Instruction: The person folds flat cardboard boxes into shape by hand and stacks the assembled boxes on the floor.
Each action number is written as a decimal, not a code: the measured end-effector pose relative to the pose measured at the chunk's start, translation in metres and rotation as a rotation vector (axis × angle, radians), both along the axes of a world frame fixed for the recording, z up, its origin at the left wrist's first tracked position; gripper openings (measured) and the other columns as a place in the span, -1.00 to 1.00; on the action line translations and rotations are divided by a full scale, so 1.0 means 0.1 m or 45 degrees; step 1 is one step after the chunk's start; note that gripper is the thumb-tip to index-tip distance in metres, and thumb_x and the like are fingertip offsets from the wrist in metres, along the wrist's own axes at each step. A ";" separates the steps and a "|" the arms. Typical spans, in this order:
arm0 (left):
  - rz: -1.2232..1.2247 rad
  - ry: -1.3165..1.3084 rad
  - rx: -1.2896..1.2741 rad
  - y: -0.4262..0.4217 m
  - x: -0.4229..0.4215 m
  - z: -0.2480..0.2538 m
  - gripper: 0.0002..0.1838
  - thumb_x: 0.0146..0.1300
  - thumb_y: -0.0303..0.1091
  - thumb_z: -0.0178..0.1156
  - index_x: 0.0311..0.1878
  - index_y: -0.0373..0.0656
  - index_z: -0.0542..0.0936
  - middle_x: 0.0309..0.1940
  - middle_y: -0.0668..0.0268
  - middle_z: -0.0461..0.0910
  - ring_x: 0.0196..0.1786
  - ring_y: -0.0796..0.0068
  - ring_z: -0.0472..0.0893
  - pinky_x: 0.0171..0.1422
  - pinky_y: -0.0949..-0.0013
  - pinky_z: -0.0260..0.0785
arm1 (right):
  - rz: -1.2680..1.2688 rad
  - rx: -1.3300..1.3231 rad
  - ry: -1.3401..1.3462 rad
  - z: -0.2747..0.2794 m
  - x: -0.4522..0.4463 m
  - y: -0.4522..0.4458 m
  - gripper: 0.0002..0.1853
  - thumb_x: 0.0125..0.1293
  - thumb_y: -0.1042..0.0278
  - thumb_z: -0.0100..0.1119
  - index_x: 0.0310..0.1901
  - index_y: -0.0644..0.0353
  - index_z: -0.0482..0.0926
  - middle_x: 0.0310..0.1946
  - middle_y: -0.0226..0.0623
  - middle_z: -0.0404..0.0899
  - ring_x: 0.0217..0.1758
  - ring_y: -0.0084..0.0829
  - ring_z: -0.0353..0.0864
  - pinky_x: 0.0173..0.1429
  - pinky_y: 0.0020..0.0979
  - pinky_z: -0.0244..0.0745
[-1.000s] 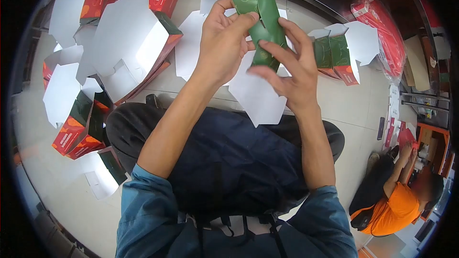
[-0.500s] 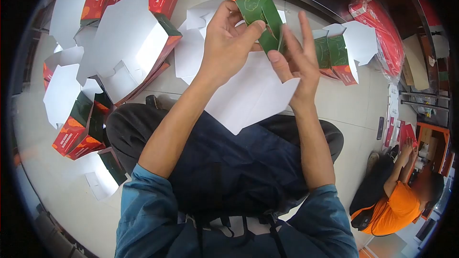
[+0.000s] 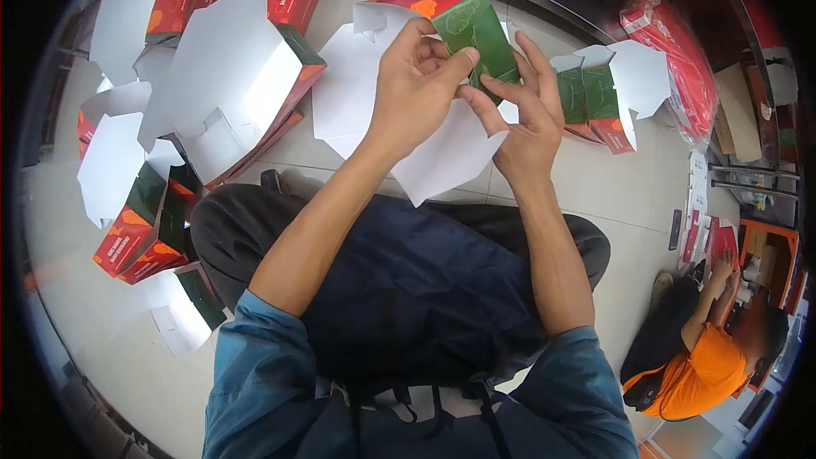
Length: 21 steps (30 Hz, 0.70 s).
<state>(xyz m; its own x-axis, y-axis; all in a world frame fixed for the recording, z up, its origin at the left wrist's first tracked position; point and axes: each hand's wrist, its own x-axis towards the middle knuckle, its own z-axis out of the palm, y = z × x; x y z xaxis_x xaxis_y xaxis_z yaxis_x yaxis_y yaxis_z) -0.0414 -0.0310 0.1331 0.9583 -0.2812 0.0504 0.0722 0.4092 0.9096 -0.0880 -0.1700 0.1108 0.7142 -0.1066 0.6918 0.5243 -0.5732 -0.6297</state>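
A partly folded cardboard box (image 3: 469, 27) is held up in front of me, its green end panel with a pale line drawing facing me. Its red and orange side shows at the top, and a wide white flap (image 3: 446, 160) hangs toward my lap. My left hand (image 3: 415, 89) is closed on the panel's left edge, thumb pressing on the green face. On the other side, my right hand (image 3: 531, 123) has its thumb and index finger at the panel's lower right corner, while the other fingers reach up along the right edge. Some fingertips are hidden behind cardboard.
Several open red, green and white boxes (image 3: 242, 68) stand on the tiled floor to my left. Another box (image 3: 595, 93) lies at the right, beside a plastic-wrapped red bundle (image 3: 671, 59). A person in an orange shirt (image 3: 701, 365) sits at the far right, handling a red item.
The slots between the green end flaps have closed into a flatter panel. My right hand has moved from spread fingers to touching the panel's corner. The white flap has lifted slightly away from my lap.
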 end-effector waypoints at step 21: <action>-0.507 -1.616 1.214 -0.28 -0.61 -0.41 -0.88 0.17 -0.32 0.16 -0.24 -0.05 0.58 -0.33 0.32 0.50 -0.20 0.28 0.56 -0.18 0.18 0.44 | 0.190 0.244 0.421 0.52 -0.01 -0.54 -0.33 0.22 0.30 0.34 0.35 0.21 0.32 0.30 -0.07 0.40 0.35 -0.22 0.40 0.44 -0.20 0.21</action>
<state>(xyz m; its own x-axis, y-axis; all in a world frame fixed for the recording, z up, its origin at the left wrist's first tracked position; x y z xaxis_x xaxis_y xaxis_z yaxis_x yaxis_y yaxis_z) -0.1024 -0.0592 0.0916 0.3040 -0.8749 0.3769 -0.9177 -0.1627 0.3624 -0.0891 -0.2239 0.1625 0.9122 -0.0897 0.3998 0.3441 -0.3623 -0.8662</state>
